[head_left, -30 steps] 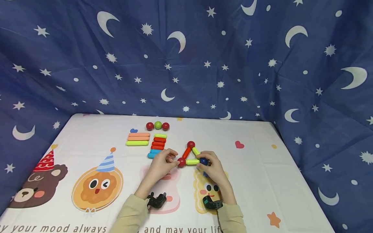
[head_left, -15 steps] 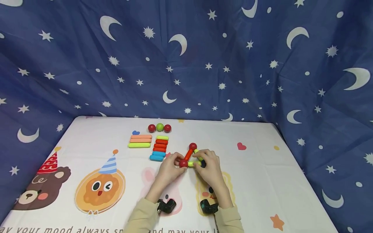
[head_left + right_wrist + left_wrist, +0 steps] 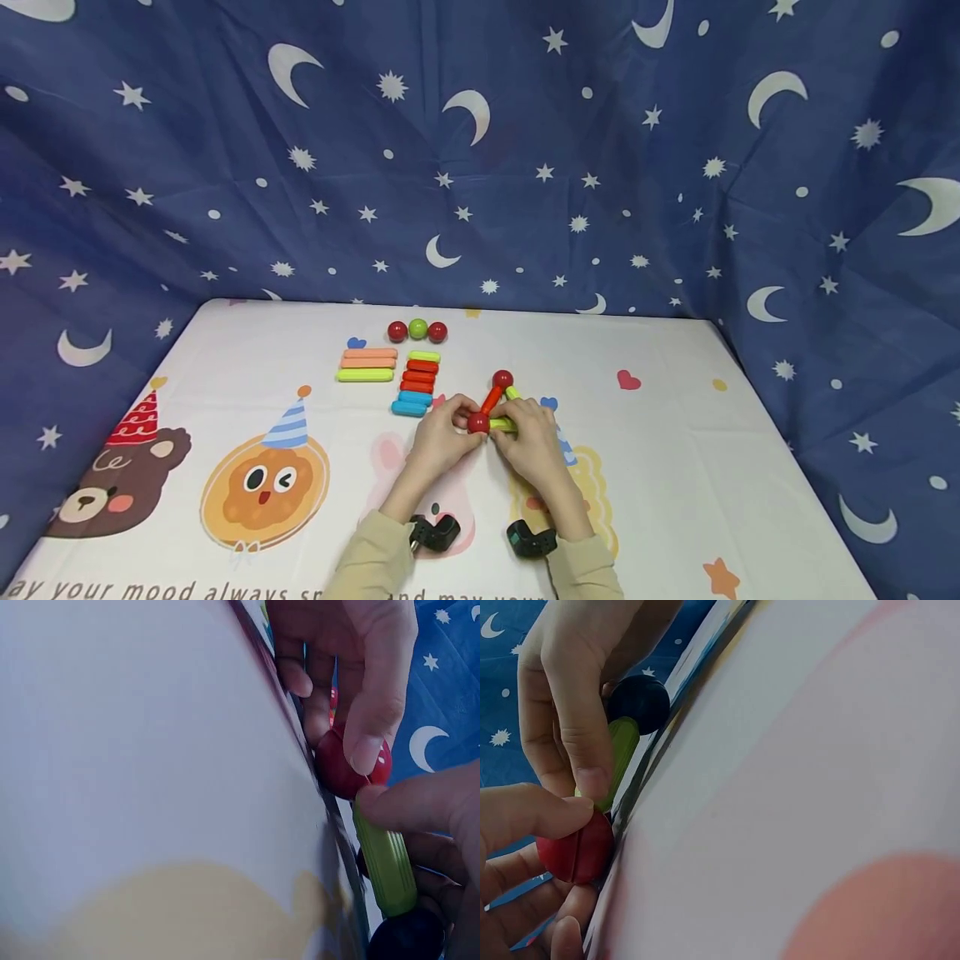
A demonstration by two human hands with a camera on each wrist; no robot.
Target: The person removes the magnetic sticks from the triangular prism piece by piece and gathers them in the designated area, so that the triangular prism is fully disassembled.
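Note:
A triangle of balls and short sticks lies on the table. My left hand [image 3: 441, 435] pinches its near-left red ball [image 3: 477, 422] between thumb and fingers. Close beside it, my right hand [image 3: 534, 440] grips the yellow-green stick [image 3: 386, 862] that meets this ball, with the thumb near the joint. At the stick's other end sits a dark blue ball [image 3: 639, 703], which my right hand covers in the head view. A red stick [image 3: 492, 400] runs to the far red ball [image 3: 502, 379]. From there a second yellow-green stick [image 3: 512, 392] goes partly under my right hand.
Left of the triangle lies a column of short sticks [image 3: 418, 377] in yellow-green, red and blue. Longer orange and yellow-green sticks [image 3: 367, 364] are beside it. Behind them stand two red balls and a green ball [image 3: 417, 329]. A starry blue curtain [image 3: 480, 167] hangs behind the table.
My left hand has moved from the red ball's edge to a pinch around it. My right hand has shifted from the blue ball along the yellow-green stick toward the red ball.

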